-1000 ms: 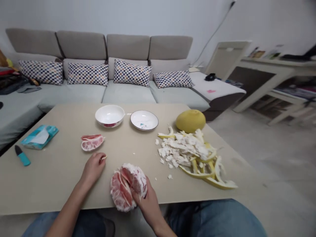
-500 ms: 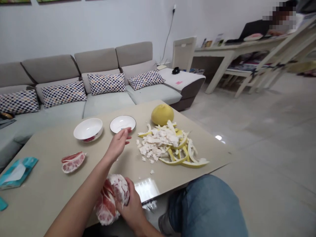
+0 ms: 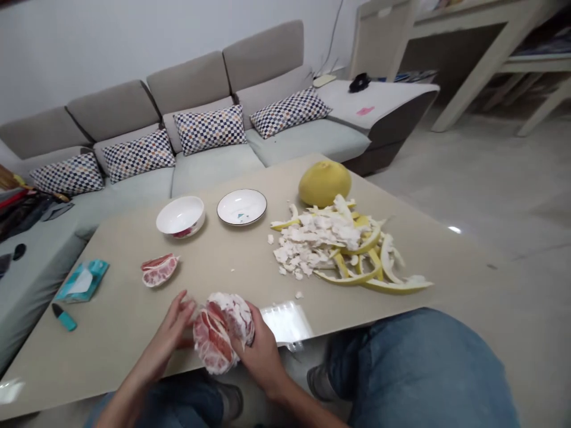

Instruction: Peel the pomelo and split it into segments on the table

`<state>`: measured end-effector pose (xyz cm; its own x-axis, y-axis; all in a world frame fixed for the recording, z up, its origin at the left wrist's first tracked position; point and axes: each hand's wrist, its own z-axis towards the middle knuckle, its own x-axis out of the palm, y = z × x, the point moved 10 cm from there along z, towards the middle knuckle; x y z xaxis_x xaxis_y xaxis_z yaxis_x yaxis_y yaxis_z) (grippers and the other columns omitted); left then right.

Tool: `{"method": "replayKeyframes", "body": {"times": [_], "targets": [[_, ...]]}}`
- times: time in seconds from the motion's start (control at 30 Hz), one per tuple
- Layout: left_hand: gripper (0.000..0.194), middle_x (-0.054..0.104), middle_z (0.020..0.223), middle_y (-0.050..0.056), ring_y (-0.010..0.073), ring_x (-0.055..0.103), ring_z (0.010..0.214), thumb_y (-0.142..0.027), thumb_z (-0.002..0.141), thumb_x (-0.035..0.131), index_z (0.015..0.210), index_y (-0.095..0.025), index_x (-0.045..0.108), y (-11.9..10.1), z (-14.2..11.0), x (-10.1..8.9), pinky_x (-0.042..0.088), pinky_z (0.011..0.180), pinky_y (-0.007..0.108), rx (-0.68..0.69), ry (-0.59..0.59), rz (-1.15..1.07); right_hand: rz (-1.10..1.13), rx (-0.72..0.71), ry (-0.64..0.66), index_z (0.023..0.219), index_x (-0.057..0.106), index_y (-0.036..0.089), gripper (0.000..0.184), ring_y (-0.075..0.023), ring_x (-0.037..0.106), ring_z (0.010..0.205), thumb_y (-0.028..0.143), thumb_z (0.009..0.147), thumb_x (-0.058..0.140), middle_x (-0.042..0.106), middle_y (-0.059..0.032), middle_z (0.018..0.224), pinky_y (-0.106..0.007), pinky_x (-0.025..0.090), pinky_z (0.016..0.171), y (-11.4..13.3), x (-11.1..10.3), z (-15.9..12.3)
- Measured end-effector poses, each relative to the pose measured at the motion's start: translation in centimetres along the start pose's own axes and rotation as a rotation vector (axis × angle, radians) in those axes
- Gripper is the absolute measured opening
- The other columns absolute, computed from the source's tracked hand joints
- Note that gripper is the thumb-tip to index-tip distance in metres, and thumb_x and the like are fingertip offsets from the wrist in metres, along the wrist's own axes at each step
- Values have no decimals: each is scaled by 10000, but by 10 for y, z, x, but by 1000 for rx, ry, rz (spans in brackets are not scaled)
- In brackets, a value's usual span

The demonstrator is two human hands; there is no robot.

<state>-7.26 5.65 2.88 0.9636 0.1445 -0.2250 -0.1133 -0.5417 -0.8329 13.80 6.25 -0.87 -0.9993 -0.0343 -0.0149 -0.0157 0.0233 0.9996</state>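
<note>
In my right hand (image 3: 263, 351) is a peeled pomelo (image 3: 218, 336), red flesh showing where it is split open and white pith on its upper right. My left hand (image 3: 176, 321) is just left of the fruit, fingers apart and somewhat blurred, with nothing visible in it. Up and to the left, a loose pair of pomelo segments (image 3: 159, 270) lies on the table. A heap of white pith scraps (image 3: 307, 241) and yellow peel strips (image 3: 361, 276) lies to the right. Behind the heap sits a whole yellow pomelo (image 3: 325, 183).
A white bowl (image 3: 181, 216) and a dark-rimmed plate (image 3: 241, 208) stand on the beige table (image 3: 111, 351). At the left are a teal tissue pack (image 3: 84, 280) and a teal-handled knife (image 3: 65, 317). Beyond the table is a sofa (image 3: 214, 172). My knee is by the front edge.
My left hand has come back from near the plate to beside the split pomelo. My right hand still holds the fruit. The view has turned left and downward.
</note>
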Motion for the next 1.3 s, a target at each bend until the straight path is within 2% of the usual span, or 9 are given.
{"method": "replayKeyframes", "body": {"times": [0.1,0.27,0.4,0.57,0.7,0.87,1.0,1.17,1.3], "targets": [[796,500,1476,155,355,665,1127,-638,806,653,1476,-382,308,29,-17,29,604,639,401,-138,155,-134,-29,16,-2,1283,546,219,584,-249,677,1070,184,713,668,708,-64,1192,-359,527,958,-3,1,0],[723,652,1293,109,295,683,1091,-470,727,806,1338,-285,467,32,-24,55,586,759,350,-63,221,-225,-59,12,43,1317,502,181,581,-252,669,1099,256,760,650,692,-98,1218,-372,518,985,1,6,1],[751,677,1236,124,292,662,1133,-427,678,840,1306,-202,493,19,-15,51,521,956,381,92,172,-271,-217,-57,50,1376,462,161,641,-275,600,1230,278,770,638,613,-140,1345,-422,454,1075,15,4,7],[842,536,1433,162,311,564,1271,-464,722,791,1425,-189,416,-4,-2,38,421,1097,434,280,85,-47,-390,-89,83,1470,360,175,763,-290,520,1320,356,788,650,521,-153,1447,-447,422,1097,33,-9,27],[962,353,1557,189,336,488,1342,-427,735,770,1529,-205,275,-11,-3,45,357,1149,497,389,116,132,-475,-107,198,1384,460,217,589,-268,604,1195,314,820,601,614,-109,1318,-429,457,1043,42,-14,39],[1057,286,1561,152,327,300,1475,-266,676,793,1557,-269,209,-11,-14,60,229,1220,515,573,39,296,-646,-180,202,1477,347,156,743,-292,529,1285,301,793,599,503,-170,1420,-429,428,1067,54,-15,43],[1009,242,1570,155,339,274,1483,-248,691,772,1547,-273,237,-11,-10,68,254,1205,543,601,-44,350,-831,-85,299,1488,358,119,723,-319,589,1202,326,834,588,546,-211,1362,-416,463,969,58,-7,53],[854,357,1505,158,317,355,1440,-250,734,730,1492,-226,336,-20,-5,71,292,1196,535,688,-146,407,-1067,-26,399,1443,403,65,739,-344,661,1071,374,809,625,664,-230,1190,-370,459,824,70,2,73],[787,367,1505,162,315,350,1446,-239,751,711,1462,-213,373,-22,-6,73,311,1191,534,748,-169,443,-1147,-17,472,1201,559,113,504,-340,697,923,417,801,597,727,-195,1015,-338,420,688,67,10,83]]}}
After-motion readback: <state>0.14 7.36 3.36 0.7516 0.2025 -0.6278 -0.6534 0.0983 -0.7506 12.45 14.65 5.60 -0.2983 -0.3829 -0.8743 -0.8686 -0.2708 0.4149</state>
